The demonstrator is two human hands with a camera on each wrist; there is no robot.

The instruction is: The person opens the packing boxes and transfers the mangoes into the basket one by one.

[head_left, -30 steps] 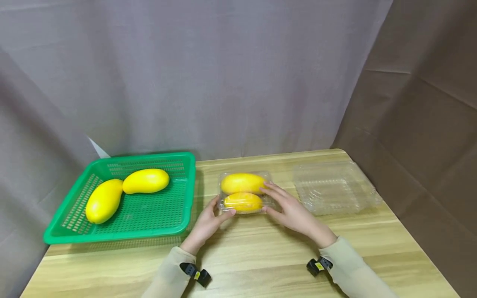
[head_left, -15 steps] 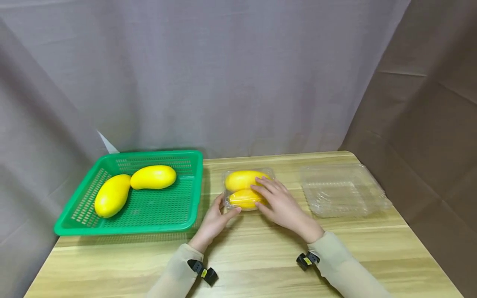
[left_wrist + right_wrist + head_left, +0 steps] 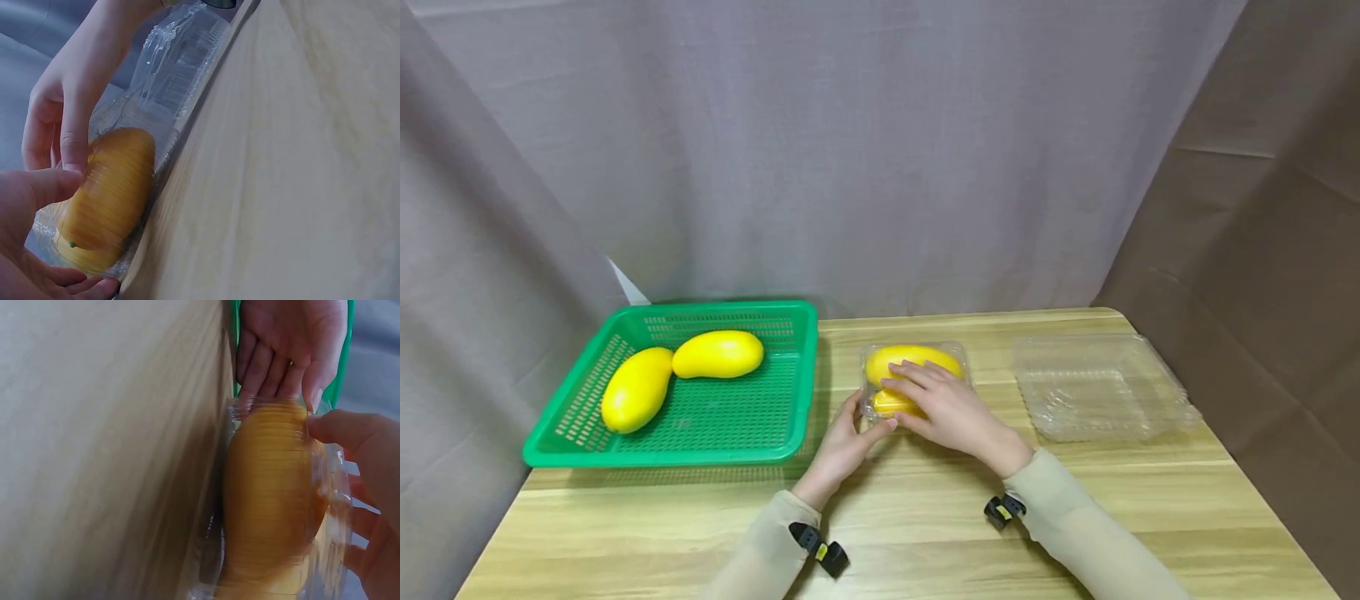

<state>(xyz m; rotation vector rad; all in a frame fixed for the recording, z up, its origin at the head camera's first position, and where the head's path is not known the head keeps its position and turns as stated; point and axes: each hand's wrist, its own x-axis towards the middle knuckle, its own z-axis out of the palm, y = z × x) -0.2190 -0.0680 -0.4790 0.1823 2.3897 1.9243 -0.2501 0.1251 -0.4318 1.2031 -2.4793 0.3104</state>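
Observation:
In the head view, a clear plastic clamshell box [image 3: 964, 357] lies on the table with its lid over two yellow mangoes; the far mango [image 3: 904, 358] shows well, the near mango [image 3: 889, 404] partly. My left hand [image 3: 841, 450] holds the box's near left corner, thumb on top and fingers along the side. Over the lid, my right hand [image 3: 951, 414] rests with fingers spread and fairly straight, covering part of both mangoes. The right wrist view shows that thumb near the lid's edge, close to the left thumb.
To the left stands a green plastic basket [image 3: 662, 460] holding two more mangoes [image 3: 718, 354]. Another clear plastic box [image 3: 1097, 392] sits on the wooden table [image 3: 925, 533] to the right. Grey curtains [image 3: 880, 167] hang behind.
My right hand has moved left from the box's right side onto its lid. The left hand keeps its place at the near left corner. The head view has shifted slightly.

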